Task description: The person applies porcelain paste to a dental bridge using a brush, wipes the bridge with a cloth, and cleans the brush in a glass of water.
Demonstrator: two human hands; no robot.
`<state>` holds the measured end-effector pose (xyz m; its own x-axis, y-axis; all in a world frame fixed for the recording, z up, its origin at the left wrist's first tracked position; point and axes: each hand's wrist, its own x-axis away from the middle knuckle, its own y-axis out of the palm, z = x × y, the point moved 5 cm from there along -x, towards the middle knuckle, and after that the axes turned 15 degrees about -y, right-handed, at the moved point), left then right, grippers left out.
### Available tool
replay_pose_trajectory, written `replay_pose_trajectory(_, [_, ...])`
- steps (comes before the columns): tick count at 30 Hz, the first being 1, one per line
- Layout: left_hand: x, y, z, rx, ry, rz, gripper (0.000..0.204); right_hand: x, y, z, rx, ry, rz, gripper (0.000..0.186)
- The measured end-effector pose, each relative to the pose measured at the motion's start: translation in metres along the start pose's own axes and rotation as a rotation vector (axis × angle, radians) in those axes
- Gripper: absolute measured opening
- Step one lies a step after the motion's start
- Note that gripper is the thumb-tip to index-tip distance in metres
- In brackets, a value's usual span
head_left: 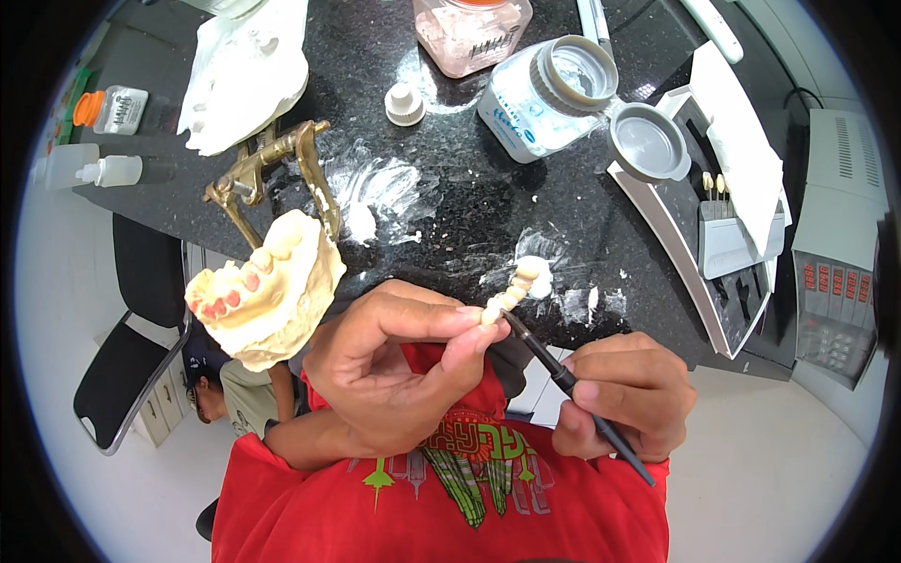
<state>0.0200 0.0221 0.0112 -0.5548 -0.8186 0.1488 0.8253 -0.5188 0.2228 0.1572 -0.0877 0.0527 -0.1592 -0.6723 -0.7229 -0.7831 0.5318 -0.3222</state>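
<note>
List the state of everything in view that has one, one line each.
Left hand, shut, pinching one end of the tooth row.
Tooth row, held up off the benchtop.
Right hand, shut in a pen grip on the black tool.
Black tool, tip at the tooth row.
White jar, grey lid swung open.
Orange-capped bottle, closed.
White case, open.
Benchtop, smeared with white powder.

Lettering on white jar, red shirt; red characters (tiny) on machine
</note>
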Motion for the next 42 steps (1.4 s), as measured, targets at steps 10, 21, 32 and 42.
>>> replay_pose_trajectory(10, [0.000,0.002,0.004,-0.119,0.018,-0.077,0.012,0.001,-0.002,-0.001,-0.033,-0.013,0.007,0.026])
replay_pose_trajectory(21, [0.000,0.002,0.003,-0.101,0.003,-0.082,0.011,0.000,0.001,0.000,-0.029,-0.059,-0.038,0.025])
replay_pose_trajectory(32, [0.001,0.001,0.002,-0.004,-0.042,-0.011,0.018,0.012,-0.017,-0.006,-0.042,-0.110,0.127,0.028])
replay_pose_trajectory(42, [-0.003,0.016,0.021,-0.366,0.354,-0.081,0.019,-0.035,-0.119,0.023,1.022,0.091,-0.217,0.028])
